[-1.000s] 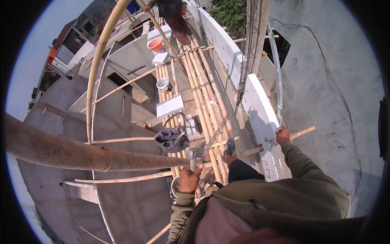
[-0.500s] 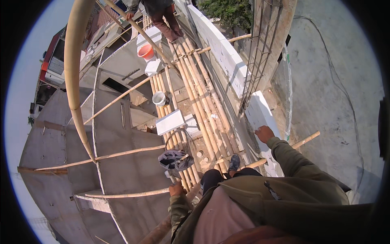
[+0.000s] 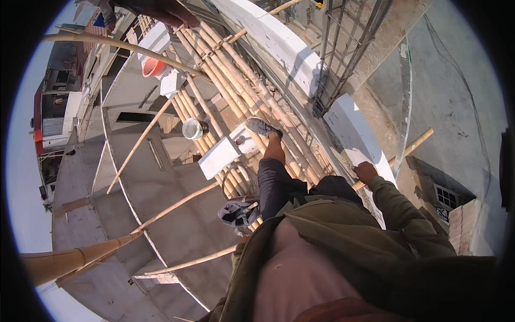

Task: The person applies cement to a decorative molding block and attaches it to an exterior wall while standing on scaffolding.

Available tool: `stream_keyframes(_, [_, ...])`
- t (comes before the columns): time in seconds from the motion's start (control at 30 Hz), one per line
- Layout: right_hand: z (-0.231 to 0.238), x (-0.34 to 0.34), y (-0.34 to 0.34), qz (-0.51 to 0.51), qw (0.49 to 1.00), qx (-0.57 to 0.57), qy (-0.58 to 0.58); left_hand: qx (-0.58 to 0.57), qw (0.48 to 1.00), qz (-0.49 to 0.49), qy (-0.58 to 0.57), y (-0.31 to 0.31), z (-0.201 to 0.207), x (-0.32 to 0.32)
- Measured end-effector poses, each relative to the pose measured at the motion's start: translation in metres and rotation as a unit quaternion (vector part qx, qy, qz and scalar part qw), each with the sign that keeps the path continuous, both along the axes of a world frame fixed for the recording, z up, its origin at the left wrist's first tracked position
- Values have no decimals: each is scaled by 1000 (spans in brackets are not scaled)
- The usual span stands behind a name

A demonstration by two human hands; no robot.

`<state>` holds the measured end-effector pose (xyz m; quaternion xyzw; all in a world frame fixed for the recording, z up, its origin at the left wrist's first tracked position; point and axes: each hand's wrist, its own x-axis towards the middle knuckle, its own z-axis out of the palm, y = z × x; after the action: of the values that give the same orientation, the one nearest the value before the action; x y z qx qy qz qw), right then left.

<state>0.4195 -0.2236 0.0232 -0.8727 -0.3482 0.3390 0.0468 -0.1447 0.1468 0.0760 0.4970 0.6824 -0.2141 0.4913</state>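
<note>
My right hand (image 3: 366, 172) is at the white block wall (image 3: 354, 126), over its top. The fingers are curled, and nothing shows in them. Low beside my body, my left hand (image 3: 243, 239) is mostly hidden by my jacket; its visible part is closed by a small pale, greyish object. Just above that hand lies a dark grey bag-like thing (image 3: 238, 213) with a light stick-shaped piece across its opening. My shod foot (image 3: 263, 127) is out in front on the bamboo poles (image 3: 236, 91). A white block (image 3: 220, 158) lies across the poles left of my leg.
A whitish bucket (image 3: 195, 129) and a red-orange basin (image 3: 154, 67) stand farther along the scaffold. Another person's legs (image 3: 161, 11) are at the far end. Upright steel bars (image 3: 343, 48) rise by the wall. A bamboo pole (image 3: 129, 48) slants across the far left.
One foot has stepped forward along the poles. The view has turned and moved ahead, bringing the block and bucket nearer. My left hand is now more hidden; my right hand stays at the wall.
</note>
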Motion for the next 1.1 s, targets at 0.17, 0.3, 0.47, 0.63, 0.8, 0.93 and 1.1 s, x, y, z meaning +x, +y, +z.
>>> stream_keyframes(0.17, [-2, 5, 113, -136, 989, 2, 66, -35, 999, 29, 21, 99, -30, 77])
stream_keyframes(0.3, [-39, 35, 201, -255, 956, 71, 129, -35, 994, 93, 51, 217, -34, 144])
stream_keyframes(0.47, [-38, 149, 374, -273, 943, 95, 163, 10, 985, 137, 102, 399, -4, 246])
stream_keyframes(0.63, [32, 230, 522, -446, 847, 117, 263, 118, 972, 194, 65, 560, 50, 348])
stream_keyframes(0.8, [74, 286, 588, -409, 857, 24, 312, 207, 943, 240, -97, 662, 92, 442])
stream_keyframes(0.93, [26, 366, 607, 214, 976, 4, 43, 153, 969, 194, 10, 713, 110, 474])
stream_keyframes(1.1, [-15, 475, 761, 363, 930, 18, -62, 98, 971, 214, 47, 744, 127, 433])
